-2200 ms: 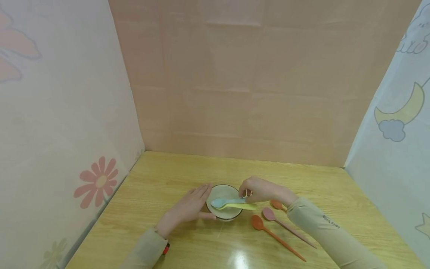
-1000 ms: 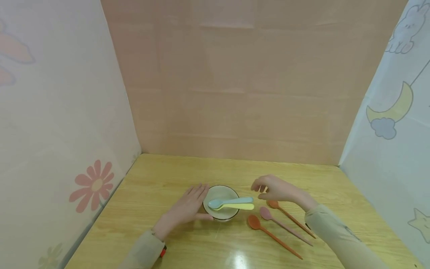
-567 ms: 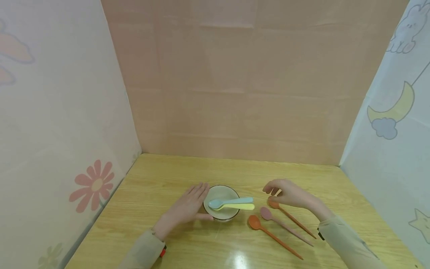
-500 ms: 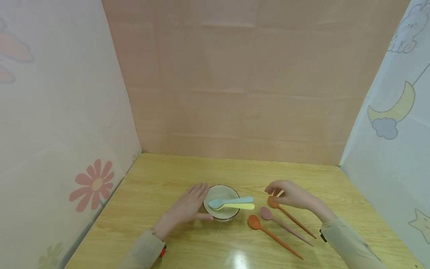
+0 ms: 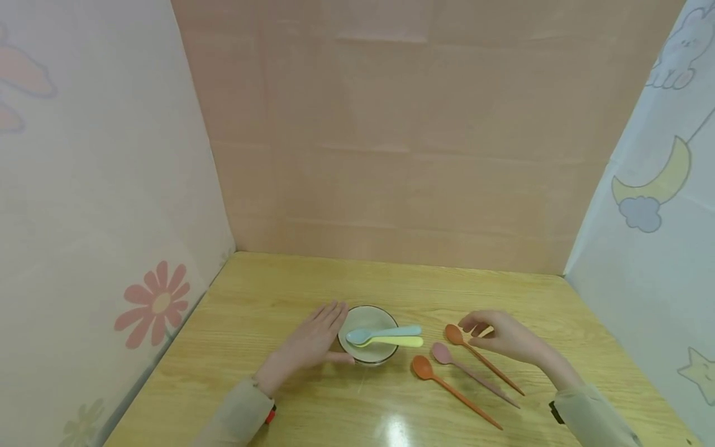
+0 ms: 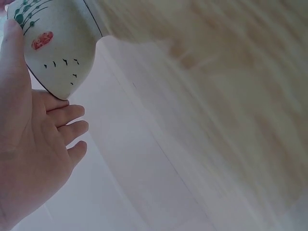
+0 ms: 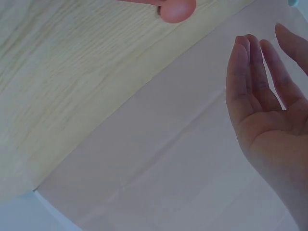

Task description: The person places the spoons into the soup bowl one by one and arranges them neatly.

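Bowl [image 6: 63, 45] partly beyond the left wrist view's top edge.

Free room lies behind the bowl [image 5: 368, 315]; spoon handles [image 5: 404, 341] jut right.

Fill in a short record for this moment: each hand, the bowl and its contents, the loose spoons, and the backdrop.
Left hand: at the bowl's side, fingers straight, touching it
Right hand: holding nothing, near the far orange spoon
Bowl: on the table; outside decorated
Bowl contents: blue spoon and yellow spoon, handles extending past the rim
Loose spoons: three on the table; far orange, pink spoon, near orange spoon
Backdrop: plain back panel, patterned side panels
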Tool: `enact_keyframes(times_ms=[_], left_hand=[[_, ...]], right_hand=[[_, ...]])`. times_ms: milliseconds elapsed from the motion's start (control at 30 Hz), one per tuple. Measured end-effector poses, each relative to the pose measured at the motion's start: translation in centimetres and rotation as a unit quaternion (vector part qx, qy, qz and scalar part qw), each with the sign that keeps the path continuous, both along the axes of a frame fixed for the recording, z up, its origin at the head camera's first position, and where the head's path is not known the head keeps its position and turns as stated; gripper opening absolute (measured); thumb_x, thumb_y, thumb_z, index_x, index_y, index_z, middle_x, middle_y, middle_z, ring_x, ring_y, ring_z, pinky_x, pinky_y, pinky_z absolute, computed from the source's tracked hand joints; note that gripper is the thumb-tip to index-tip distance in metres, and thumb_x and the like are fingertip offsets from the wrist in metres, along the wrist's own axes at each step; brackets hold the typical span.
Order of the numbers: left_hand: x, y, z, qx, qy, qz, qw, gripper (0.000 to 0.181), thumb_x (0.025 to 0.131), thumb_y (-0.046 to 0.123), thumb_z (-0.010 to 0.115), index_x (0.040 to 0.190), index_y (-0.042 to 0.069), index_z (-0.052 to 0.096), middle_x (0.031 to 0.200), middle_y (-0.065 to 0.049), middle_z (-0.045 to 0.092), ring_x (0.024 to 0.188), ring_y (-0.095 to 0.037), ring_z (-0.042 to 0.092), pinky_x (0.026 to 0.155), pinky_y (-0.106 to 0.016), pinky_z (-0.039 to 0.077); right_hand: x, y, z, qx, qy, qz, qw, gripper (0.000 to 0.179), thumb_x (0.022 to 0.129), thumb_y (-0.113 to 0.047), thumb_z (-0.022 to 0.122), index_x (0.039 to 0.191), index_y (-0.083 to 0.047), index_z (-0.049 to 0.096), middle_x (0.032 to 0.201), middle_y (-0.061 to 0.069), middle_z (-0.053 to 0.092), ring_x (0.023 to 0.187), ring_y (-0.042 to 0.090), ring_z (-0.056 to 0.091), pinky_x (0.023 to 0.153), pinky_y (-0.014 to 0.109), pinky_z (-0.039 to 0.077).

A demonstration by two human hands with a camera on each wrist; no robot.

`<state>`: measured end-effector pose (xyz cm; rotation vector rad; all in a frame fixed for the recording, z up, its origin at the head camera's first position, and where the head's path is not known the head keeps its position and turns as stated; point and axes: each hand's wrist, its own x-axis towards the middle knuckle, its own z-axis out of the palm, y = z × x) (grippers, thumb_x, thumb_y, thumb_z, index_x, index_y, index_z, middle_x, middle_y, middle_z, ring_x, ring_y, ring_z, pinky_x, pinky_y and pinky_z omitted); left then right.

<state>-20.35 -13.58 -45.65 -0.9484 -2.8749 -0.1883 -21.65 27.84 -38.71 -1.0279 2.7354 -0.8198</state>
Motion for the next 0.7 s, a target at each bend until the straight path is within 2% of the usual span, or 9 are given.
enact_keyframes(times_ms=[267, 500, 700], left_hand=[[0.0, 0.0, 0.1, 0.002, 0.002, -0.002, 1.0000, 0.107, 0.084, 0.072, 0.056, 0.154, -0.003, 0.027, 0.161, -0.019, 0.032, 0.150, -0.035, 0.030, 0.124, -0.049, 0.028], [0.0, 0.0, 0.1, 0.003, -0.001, -0.001, 1.0000, 0.107, 0.084, 0.072, 0.056, 0.154, -0.003, 0.027, 0.161, -0.019, 0.032, 0.150, -0.035, 0.030, 0.124, -0.049, 0.027], [0.0, 0.1, 0.1, 0.005, -0.005, 0.000, 1.0000, 0.107, 0.084, 0.072, 0.056, 0.154, -0.003, 0.027, 0.161, -0.020, 0.032, 0.150, -0.036, 0.030, 0.124, -0.049, 0.028]], right_hand=[[0.9, 1.2, -1.0, -0.014, 0.013, -0.016, 0.9997, 0.027, 0.089, -0.012, 0.072, 0.113, -0.003, 0.066, 0.105, 0.018, 0.071, 0.087, 0.009, 0.068, 0.071, 0.024, 0.059], [1.6, 2.4, -2.0, -0.036, -0.003, -0.027, 0.9990, 0.025, 0.091, -0.011, 0.070, 0.114, -0.002, 0.065, 0.105, 0.021, 0.070, 0.087, -0.002, 0.063, 0.068, 0.021, 0.058], [2.2, 3.4, -2.8, -0.036, -0.007, -0.032, 0.9988, 0.028, 0.092, -0.009, 0.069, 0.115, 0.004, 0.064, 0.104, 0.022, 0.070, 0.087, -0.002, 0.063, 0.068, 0.021, 0.058]])
